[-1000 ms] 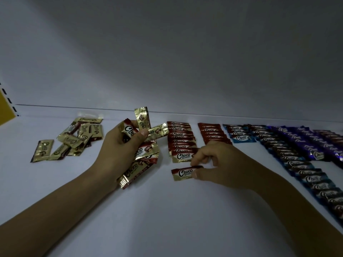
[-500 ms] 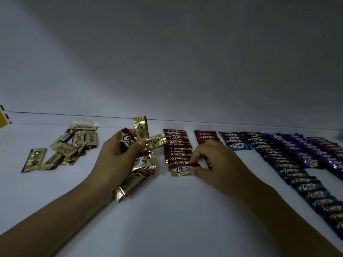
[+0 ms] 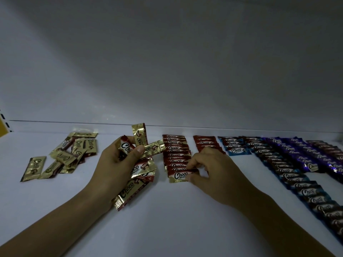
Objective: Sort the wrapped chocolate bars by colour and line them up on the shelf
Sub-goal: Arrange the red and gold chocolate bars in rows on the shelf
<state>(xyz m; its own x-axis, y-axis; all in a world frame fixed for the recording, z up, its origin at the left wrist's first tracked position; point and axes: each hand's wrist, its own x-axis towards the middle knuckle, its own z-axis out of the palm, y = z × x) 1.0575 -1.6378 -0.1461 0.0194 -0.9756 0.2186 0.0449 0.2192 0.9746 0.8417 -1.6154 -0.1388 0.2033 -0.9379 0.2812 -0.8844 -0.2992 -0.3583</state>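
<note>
right hand (image 3: 217, 175) pinching red bar (image 3: 178, 176), white shelf (image 3: 167, 225)

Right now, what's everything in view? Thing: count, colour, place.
loose gold bars: a dozen or so, gold, heap at far left of shelf
red row: one overlapped row, red, centre
front red bar: one, red and gold, near end of that row
short red row: one, red, just right of it, partly hidden
blue rows: one short, one long, light blue, right of centre
purple rows: count unclear, purple, far right
shelf: one, white
held bunch: several bars, gold and red, left of centre
left hand: grips held bunch
right hand: pinches front red bar
</note>
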